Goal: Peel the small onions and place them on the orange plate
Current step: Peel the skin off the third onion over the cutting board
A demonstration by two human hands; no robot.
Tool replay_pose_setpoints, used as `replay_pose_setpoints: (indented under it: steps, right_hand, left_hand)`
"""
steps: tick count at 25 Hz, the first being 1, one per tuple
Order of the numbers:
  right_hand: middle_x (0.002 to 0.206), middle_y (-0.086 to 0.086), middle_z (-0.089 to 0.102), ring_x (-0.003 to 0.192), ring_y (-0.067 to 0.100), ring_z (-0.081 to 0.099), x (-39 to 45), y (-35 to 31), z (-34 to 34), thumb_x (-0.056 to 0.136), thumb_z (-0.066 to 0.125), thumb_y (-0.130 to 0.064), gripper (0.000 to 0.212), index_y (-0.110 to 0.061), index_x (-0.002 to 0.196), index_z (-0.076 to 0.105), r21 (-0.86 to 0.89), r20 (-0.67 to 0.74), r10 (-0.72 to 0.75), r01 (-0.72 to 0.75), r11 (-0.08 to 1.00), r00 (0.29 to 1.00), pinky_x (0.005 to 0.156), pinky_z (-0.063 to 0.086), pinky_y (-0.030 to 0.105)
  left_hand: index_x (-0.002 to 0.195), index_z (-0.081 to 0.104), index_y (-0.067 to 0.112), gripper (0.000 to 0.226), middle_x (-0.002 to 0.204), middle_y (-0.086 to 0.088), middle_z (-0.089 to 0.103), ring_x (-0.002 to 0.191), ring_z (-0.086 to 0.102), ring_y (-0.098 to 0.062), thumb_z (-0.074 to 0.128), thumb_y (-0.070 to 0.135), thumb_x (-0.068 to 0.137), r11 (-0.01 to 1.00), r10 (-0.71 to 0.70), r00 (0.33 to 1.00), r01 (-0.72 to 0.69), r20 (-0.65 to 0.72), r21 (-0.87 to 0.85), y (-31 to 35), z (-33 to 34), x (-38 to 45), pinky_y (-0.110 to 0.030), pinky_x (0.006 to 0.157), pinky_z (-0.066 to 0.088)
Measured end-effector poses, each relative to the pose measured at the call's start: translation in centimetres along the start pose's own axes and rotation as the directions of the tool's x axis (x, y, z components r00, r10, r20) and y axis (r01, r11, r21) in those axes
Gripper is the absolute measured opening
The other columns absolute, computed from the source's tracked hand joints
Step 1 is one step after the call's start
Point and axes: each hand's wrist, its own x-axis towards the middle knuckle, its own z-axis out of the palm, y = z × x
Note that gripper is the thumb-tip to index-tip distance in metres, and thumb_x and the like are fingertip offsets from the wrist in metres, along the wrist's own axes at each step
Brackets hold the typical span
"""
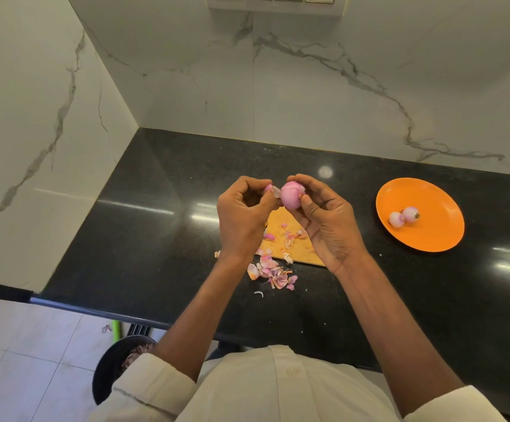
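A small pink onion (290, 196) is held above the counter, gripped between the thumb and fingers of my right hand (323, 220). My left hand (241, 214) pinches a strip of pale onion skin (275, 191) still attached at the onion's left side. The orange plate (430, 239) lies on the black counter to the right, with two peeled onions (404, 217) touching each other near its left side.
A wooden cutting board (296, 254) lies under my hands, strewn with skin scraps. More peelings (270, 274) are piled on the black counter (144, 223) before it. A dark bowl (110, 367) with peelings sits below the counter edge at lower left. Marble walls close the back and left.
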Motion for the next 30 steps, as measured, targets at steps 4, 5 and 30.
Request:
replay_pose_setpoints:
  steps: [4,5,30]
  right_hand:
    - [0.141,0.017,0.065,0.132,0.032,0.064,0.1,0.0,0.6,0.104,0.054,0.001,0.035,-0.005,0.137,0.063,0.189,0.037,0.078,-0.084,0.978,0.996,0.106,0.056,0.042]
    - [0.141,0.018,0.066,0.131,0.032,0.065,0.1,0.0,0.8,0.104,0.055,-0.001,0.036,-0.005,0.138,0.063,0.201,0.042,0.103,-0.109,0.974,0.994,0.106,0.056,0.041]
    - [0.129,0.007,0.073,0.114,0.023,0.075,-0.4,2.9,2.7,0.089,0.077,0.002,0.038,-0.011,0.125,0.075,-0.136,-0.193,0.133,-0.161,0.978,0.972,0.093,0.063,0.037]
  left_hand:
    - [0.125,0.072,0.004,0.028,0.112,-0.006,0.079,0.102,0.078,-0.022,0.077,0.011,0.098,0.978,-0.096,0.988,0.116,0.118,-0.172,-0.1,-1.2,0.3,-0.036,0.087,0.065]
    - [0.126,0.072,0.005,0.030,0.113,-0.005,0.079,0.104,0.077,-0.023,0.077,0.012,0.097,0.977,-0.103,0.984,0.128,0.145,-0.170,-0.1,-1.3,0.2,-0.037,0.088,0.066]
    - [0.132,0.075,0.015,0.034,0.118,0.003,0.080,0.109,0.075,-0.005,0.077,0.025,0.099,0.981,-0.091,0.946,0.031,0.312,0.193,-3.0,-4.4,1.4,-0.032,0.098,0.063]
